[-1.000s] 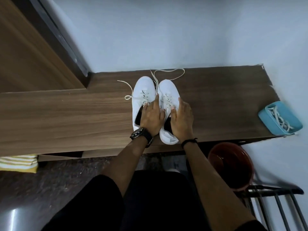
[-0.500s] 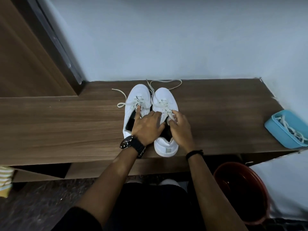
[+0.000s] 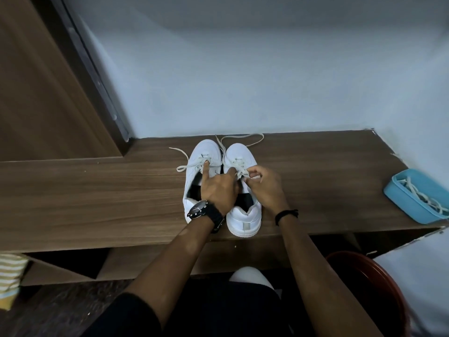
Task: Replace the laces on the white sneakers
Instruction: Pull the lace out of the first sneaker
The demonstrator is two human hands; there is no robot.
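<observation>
1. Two white sneakers stand side by side on the bench (image 3: 97, 190), toes toward the wall at 12 o'clock, heels toward the person at 6: the left sneaker (image 3: 202, 152) and the right sneaker (image 3: 244, 215), touching or nearly so along their inner sides.
2. The left hand (image 3: 218, 188) lies over the left sneaker's opening, index finger stretched out with its tip on the laces near the toe; another finger reaches to 2 o'clock onto the right sneaker's lacing. It grips nothing that can be seen.
3. The right hand (image 3: 263, 184) has its fingers curled, pinching the lace (image 3: 243, 170) of the right sneaker at mid-lacing.
4. Loose lace ends trail out: one to 9 o'clock of the left sneaker, a loop past the toes at 12 to 1 o'clock.
5. A blue tray (image 3: 410, 203) holding more laces (image 3: 422, 195) sits at the bench's edge, at 3 o'clock of the sneakers, well apart.
6. A red bucket (image 3: 379, 288) stands on the floor at 5 o'clock.
7. A watch (image 3: 200, 210) is on the left wrist, a black band (image 3: 285, 215) on the right.
</observation>
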